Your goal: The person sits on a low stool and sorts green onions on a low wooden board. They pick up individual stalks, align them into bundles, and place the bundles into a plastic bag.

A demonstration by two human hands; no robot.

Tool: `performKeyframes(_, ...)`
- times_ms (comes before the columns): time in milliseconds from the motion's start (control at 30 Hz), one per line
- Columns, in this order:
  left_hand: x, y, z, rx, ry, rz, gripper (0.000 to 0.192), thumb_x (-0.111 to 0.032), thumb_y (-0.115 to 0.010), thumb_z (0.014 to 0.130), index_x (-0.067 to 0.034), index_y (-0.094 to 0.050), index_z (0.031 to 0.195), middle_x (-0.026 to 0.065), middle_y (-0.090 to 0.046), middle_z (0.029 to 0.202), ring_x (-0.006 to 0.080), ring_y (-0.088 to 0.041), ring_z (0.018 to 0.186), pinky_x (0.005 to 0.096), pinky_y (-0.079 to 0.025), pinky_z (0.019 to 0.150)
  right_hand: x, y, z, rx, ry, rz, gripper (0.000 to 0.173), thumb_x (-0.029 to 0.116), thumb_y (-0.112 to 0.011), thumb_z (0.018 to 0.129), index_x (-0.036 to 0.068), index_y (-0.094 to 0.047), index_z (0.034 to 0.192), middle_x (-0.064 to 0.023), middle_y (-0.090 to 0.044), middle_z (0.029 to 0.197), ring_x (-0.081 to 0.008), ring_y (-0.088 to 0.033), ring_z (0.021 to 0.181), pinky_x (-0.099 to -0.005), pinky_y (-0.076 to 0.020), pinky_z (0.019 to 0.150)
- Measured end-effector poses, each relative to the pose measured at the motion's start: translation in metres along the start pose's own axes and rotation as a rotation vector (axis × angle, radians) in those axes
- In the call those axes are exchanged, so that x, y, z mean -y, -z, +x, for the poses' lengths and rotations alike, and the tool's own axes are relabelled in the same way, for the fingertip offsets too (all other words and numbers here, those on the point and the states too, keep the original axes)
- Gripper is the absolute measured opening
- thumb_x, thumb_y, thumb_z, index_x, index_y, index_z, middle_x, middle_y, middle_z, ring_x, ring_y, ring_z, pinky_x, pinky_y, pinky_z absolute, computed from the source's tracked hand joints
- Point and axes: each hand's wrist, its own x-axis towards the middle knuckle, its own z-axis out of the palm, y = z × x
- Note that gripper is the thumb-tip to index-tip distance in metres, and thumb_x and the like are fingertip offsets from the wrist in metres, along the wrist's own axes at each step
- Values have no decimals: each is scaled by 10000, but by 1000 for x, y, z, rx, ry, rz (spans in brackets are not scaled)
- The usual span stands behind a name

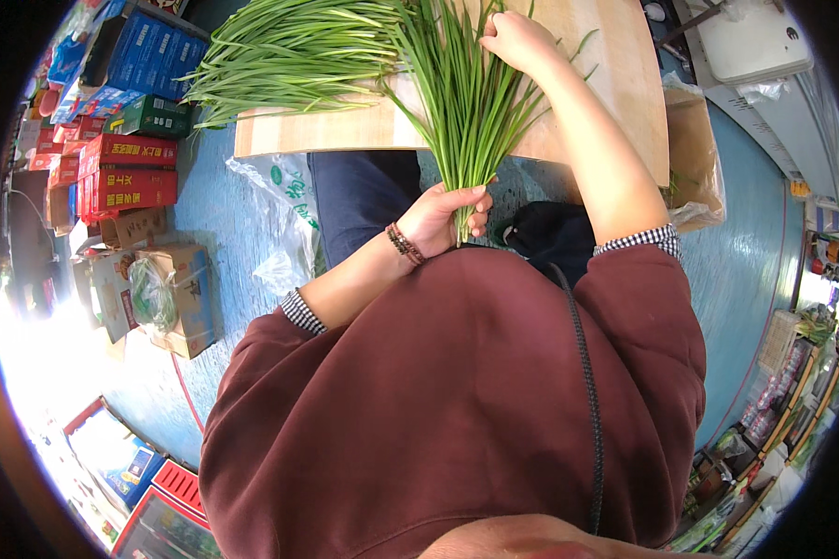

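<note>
My left hand is closed around the pale stem ends of a bunch of long flat green leaves, which look like garlic chives. The bunch fans out away from me over the near edge of a light wooden table. At the bunch's upper right is my right hand, its fingers curled in beside the leaf tips. Whether a leaf is pinched in those fingers is hidden. To the left, a larger heap of the same greens lies on the tabletop, some leaves hanging over its left edge.
An open cardboard box stands right of the table. A clear plastic bag lies near my left leg. Red cartons and a brown carton line the left side. Produce shelves are at lower right.
</note>
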Motion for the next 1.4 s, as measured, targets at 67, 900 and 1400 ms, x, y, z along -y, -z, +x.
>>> performKeyframes(67, 0, 2, 0, -1, 13, -23, 300, -162, -556, 861, -44, -468, 1122, 6, -461, 710, 97, -435, 579, 254, -394, 552, -1, 0, -1, -15, 17, -5, 211, 264, -573, 805, 67, -618, 866, -65, -611, 887, -240, -605, 796, -377, -497, 704)
performKeyframes(900, 2, 2, -2, -6, 2, -2, 268, -176, -542, 868, -45, -478, 1093, -5, -446, 700, 82, -403, 550, 233, -358, 523, 0, 1, -10, -92, 3, 42, 167, 241, -554, 828, 81, -601, 838, -58, -606, 816, -208, -594, 708, -350, -491, 650)
performKeyframes(1400, -22, -36, 18, 59, -123, 974, 213, -169, -554, 831, -32, -512, 989, 65, -543, 608, 170, -539, 521, 292, -422, 477, 9, -24, -221, 203, -252, 1695, 375, 245, -512, 892, 37, -415, 1189, -58, -493, 1155, -134, -496, 1019, -285, -442, 803)
